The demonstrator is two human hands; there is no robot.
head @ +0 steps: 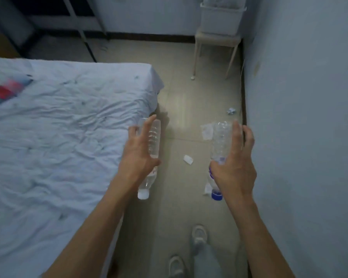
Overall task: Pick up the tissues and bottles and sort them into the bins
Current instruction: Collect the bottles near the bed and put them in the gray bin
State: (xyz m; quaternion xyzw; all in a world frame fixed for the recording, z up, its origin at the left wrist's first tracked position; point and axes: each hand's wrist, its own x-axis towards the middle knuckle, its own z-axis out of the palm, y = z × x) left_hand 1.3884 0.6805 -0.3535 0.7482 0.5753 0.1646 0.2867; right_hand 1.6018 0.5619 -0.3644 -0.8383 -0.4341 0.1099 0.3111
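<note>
Head view: two empty plastic bottles, light, thin-walled and crushable, best taken round the middle. The white-capped bottle point(153, 149) sits in the left hand point(140, 155), the blue-capped bottle point(219, 145) in the right hand point(234, 167), fingers spread and loosely wrapped, caps pointing back. Tissues point(188, 159) litter the floor point(181, 109) below; a white bin point(221, 19) waits ahead.

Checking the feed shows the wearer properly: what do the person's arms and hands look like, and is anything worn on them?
Both forearms are bare, with no sleeves in view. The left hand and right hand wear no gloves; no watch, ring or band shows. Nothing else marks them.
</note>
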